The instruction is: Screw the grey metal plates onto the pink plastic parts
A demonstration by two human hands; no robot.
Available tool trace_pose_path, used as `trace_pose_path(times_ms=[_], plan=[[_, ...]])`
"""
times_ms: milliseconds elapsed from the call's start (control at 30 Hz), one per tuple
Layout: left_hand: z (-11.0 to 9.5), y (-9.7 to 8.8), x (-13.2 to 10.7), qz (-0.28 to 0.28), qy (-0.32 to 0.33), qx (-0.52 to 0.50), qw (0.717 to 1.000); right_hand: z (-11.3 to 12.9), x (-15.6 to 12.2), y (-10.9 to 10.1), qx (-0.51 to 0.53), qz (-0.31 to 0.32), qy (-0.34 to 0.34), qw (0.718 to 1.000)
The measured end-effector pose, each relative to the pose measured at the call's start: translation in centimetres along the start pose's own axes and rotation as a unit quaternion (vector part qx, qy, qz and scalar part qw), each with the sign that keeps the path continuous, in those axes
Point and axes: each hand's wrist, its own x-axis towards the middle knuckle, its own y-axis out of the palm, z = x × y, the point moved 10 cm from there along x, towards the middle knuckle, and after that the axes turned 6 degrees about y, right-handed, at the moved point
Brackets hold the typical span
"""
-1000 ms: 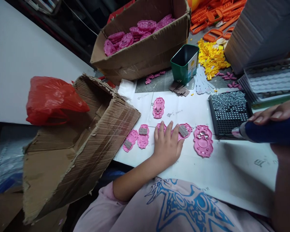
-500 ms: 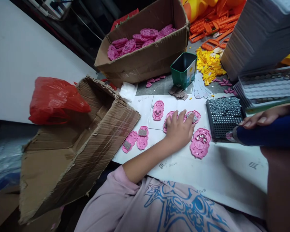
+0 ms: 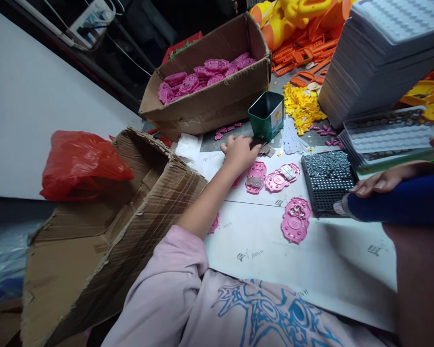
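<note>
My left hand (image 3: 238, 152) reaches far forward, and its fingertips rest on a small pile of brown-grey metal plates (image 3: 266, 150) beside a green tin (image 3: 266, 113). Whether it grips a plate is hidden. Just behind that hand lie two pink plastic parts (image 3: 256, 176) (image 3: 282, 177), each with a metal plate on it. A third pink part (image 3: 295, 221) lies nearer to me on the white sheet (image 3: 311, 260). At the right, my right hand (image 3: 386, 178) holds a blue screwdriver (image 3: 398, 202), with its tip beside a black tray of screws (image 3: 327, 180).
A carton of pink parts (image 3: 206, 91) stands at the back. A torn open carton (image 3: 130, 207) and a red bag (image 3: 79, 161) are at the left. Stacked grey trays (image 3: 379, 58), yellow pieces (image 3: 302, 103) and orange parts (image 3: 300, 53) crowd the back right.
My left hand slid two pink parts forward, left them, and reached on to the plate pile by the green tin. The right hand kept the screwdriver still.
</note>
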Motion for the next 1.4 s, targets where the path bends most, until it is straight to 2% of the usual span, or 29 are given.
trace_pose_path(times_ms=[133,200,267,367,433,500,533,600,667,733,833,933,1033,1100,1167,1300,1400], plan=[[-0.1,0.8,0.1,0.023,0.015,0.005,1.000,1.3,0.2,2.0,-0.047,0.055,-0.036,0.997],[-0.1,0.7,0.0,0.018,0.016,0.004,1.000,1.7,0.4,2.4,-0.046,0.062,-0.042,0.996],[0.2,0.4,-0.1,0.009,0.013,0.004,1.000,1.9,0.5,2.2,-0.042,0.042,-0.037,0.998],[0.5,-1.1,-0.7,-0.052,0.015,-0.011,0.998,1.8,0.6,1.5,-0.038,0.007,-0.028,0.999],[0.2,-2.6,-1.7,-0.117,0.025,-0.085,0.989,1.8,0.5,1.6,-0.035,0.018,-0.032,0.999],[0.1,-3.3,-3.3,-0.153,0.021,-0.242,0.958,1.6,0.4,1.7,-0.036,0.031,-0.026,0.999],[0.0,-3.2,-4.1,-0.152,0.009,-0.336,0.930,1.5,0.3,1.6,-0.037,0.030,-0.019,0.999],[-0.5,-2.4,-5.8,-0.126,-0.022,-0.485,0.865,1.2,0.3,1.4,-0.044,0.022,-0.005,0.999],[-1.5,-1.9,-7.2,-0.104,-0.036,-0.552,0.826,1.2,0.1,1.5,-0.051,0.028,-0.005,0.998],[-2.1,-1.9,-8.3,-0.098,-0.042,-0.566,0.817,1.5,0.0,1.7,-0.055,0.038,-0.018,0.998],[-2.6,-2.4,-9.2,-0.107,-0.034,-0.544,0.832,1.4,-0.1,1.7,-0.052,0.029,-0.016,0.998],[-4.0,-4.0,-10.1,-0.130,0.038,-0.468,0.873,1.3,-0.1,2.1,-0.048,0.042,-0.009,0.998],[-7.9,-6.0,-11.9,-0.158,0.214,-0.315,0.911,1.9,0.1,2.5,-0.049,0.052,-0.032,0.997],[-10.8,-5.8,-13.6,-0.150,0.324,-0.216,0.909,2.1,0.3,2.7,-0.051,0.055,-0.039,0.996],[-12.9,-4.5,-14.8,-0.124,0.391,-0.150,0.900,2.2,0.5,2.9,-0.050,0.060,-0.039,0.996],[-15.4,-1.4,-16.4,-0.070,0.470,-0.078,0.876,2.3,0.3,2.8,-0.059,0.058,-0.043,0.996],[-16.2,-0.5,-17.2,-0.060,0.512,-0.068,0.854,2.3,-0.1,2.3,-0.047,0.058,-0.033,0.997]])
